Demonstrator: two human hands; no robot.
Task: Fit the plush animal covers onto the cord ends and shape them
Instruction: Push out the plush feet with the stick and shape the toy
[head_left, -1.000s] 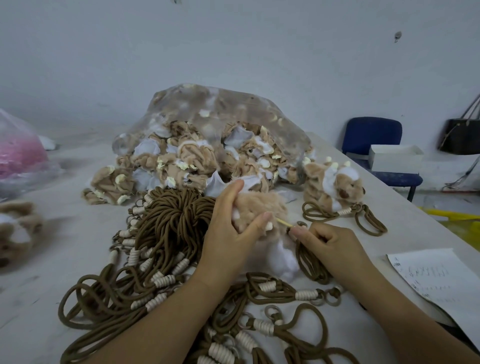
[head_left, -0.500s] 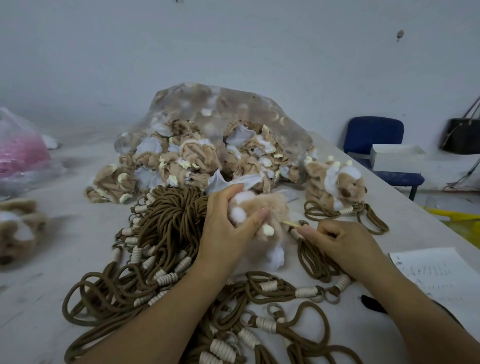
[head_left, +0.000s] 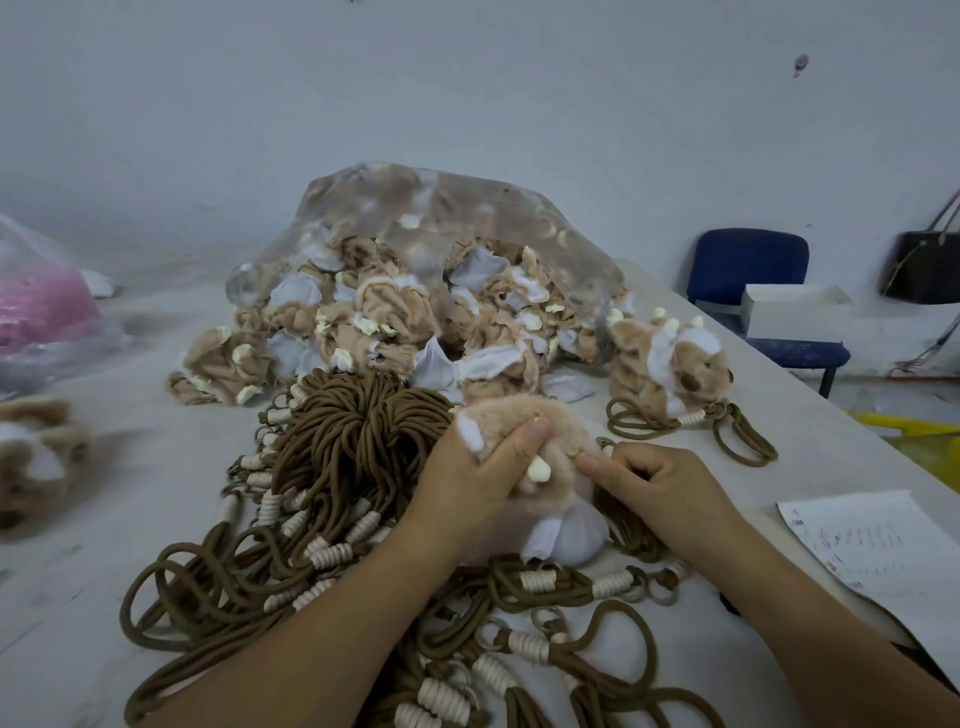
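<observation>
At the centre of the table (head_left: 104, 519), the left hand (head_left: 467, 483) clamps the tan plush cover (head_left: 524, 431) from 9 o'clock, likely steadying its opening, while the right hand (head_left: 660, 483), touching it at 3 o'clock, curls round a brown cord (head_left: 623, 525), seemingly to feed the end inside

Both hands (head_left: 470, 480) (head_left: 662, 480) grip a plush cover (head_left: 524, 431) above cords (head_left: 363, 431).

A single view, worn on the person's head, faces forward and down across the table (head_left: 130, 493) at close range (the wide angle bends the edges). Forearms enter from 6 o'clock. The left hand (head_left: 467, 483) and right hand (head_left: 670, 483) meet mid-frame, with the clear bag (head_left: 415, 208) at 12 o'clock and the blue chair (head_left: 748, 265) at 2 o'clock.
</observation>
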